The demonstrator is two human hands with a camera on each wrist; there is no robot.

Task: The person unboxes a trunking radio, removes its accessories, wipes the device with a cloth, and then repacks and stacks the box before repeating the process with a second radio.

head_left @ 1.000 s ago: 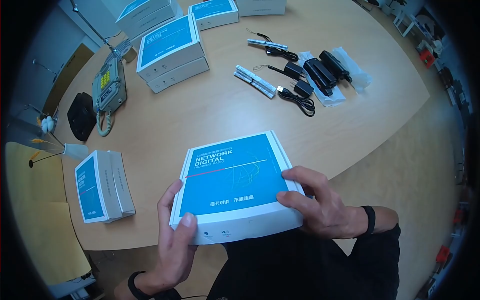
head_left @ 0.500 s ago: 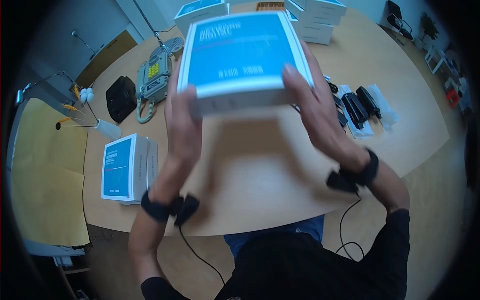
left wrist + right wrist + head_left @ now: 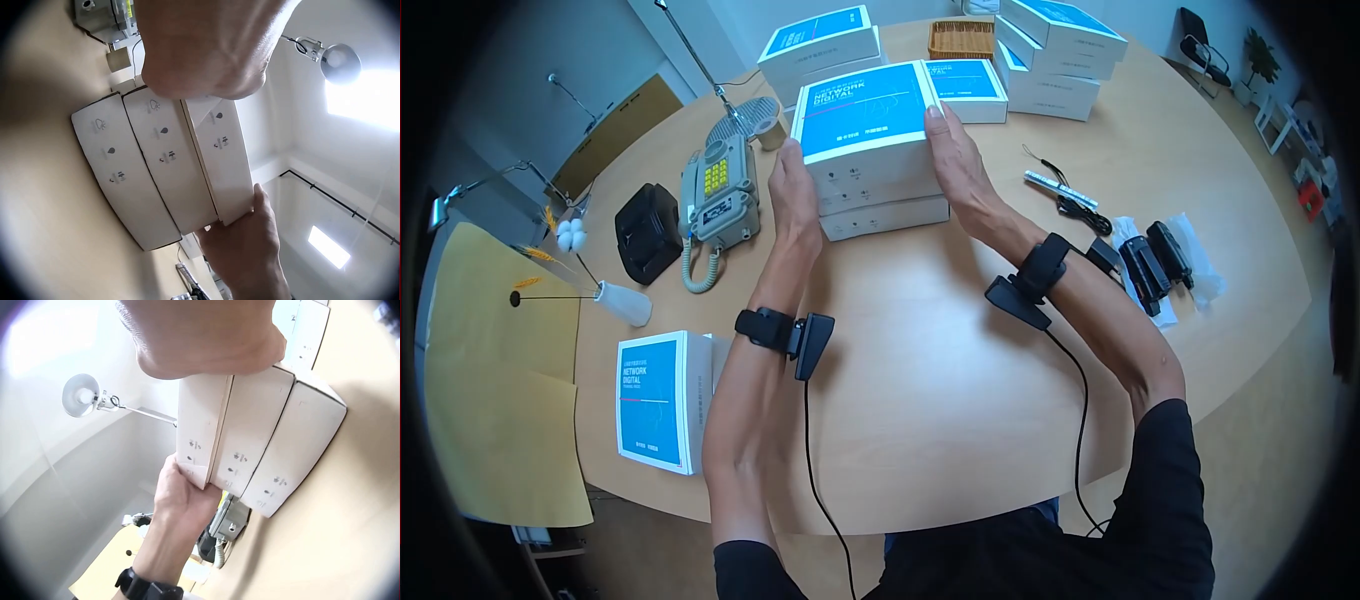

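A white box with a blue printed lid (image 3: 865, 112) sits at the top of a stack, over two like boxes (image 3: 885, 219). My left hand (image 3: 794, 192) grips its left side, thumb by the near left corner. On the opposite side my right hand (image 3: 960, 165) holds it, with the thumb at the lid's edge. The left wrist view shows the top box (image 3: 226, 165) lined up closely against the middle box (image 3: 167, 156). Most of the fingers are hidden behind the box sides.
More boxes (image 3: 1055, 95) and a wicker basket (image 3: 960, 40) stand at the back. A telephone (image 3: 720, 190), black case (image 3: 648, 232) and vase (image 3: 622, 303) are at left, near another box (image 3: 655, 400). Black handheld radios (image 3: 1145, 275) and cables (image 3: 1083, 214) lie at right.
Both hands have carried the box from the near table edge, up and forward, onto the stack at the back. The head view has shifted too.
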